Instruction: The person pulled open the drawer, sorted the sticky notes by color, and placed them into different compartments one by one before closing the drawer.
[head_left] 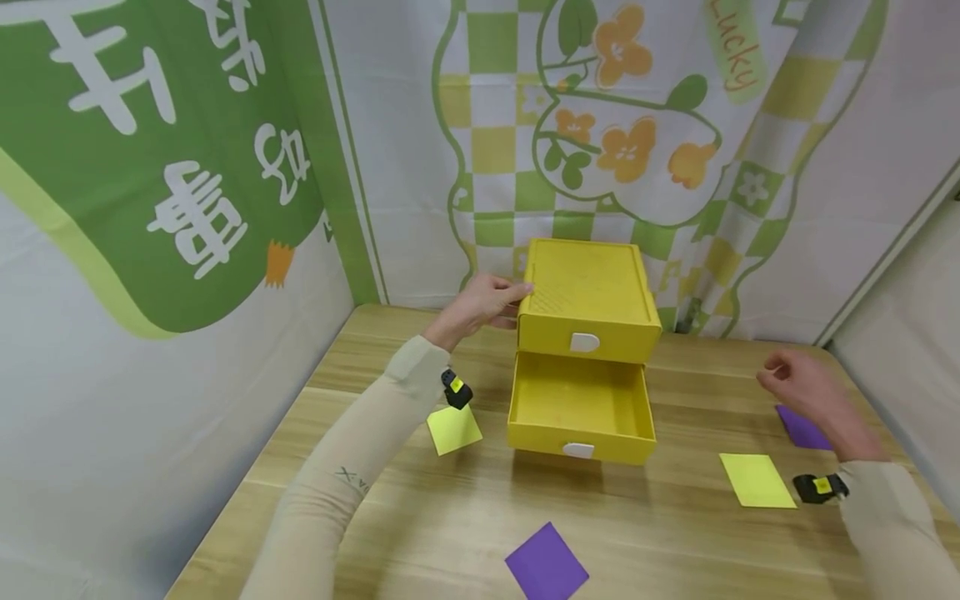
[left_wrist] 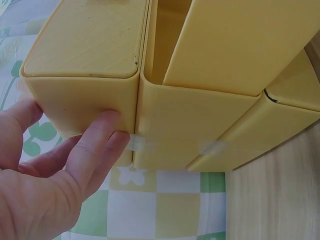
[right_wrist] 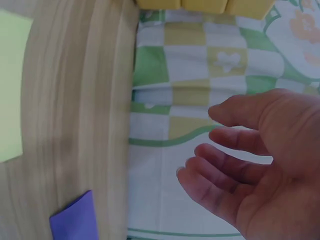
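The left hand (head_left: 487, 302) is stretched forward, thumb apart from fingers — the right hand (head_left: 806, 385) hovers, loosely curled.

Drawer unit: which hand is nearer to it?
Left: the left hand touches the left side of the drawer unit near its top; the right hand is apart, off to the unit's right.

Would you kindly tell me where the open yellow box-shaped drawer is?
In the head view, the open drawer is just right of centre, below the closed yellow upper drawer and right of a square yellow paper.
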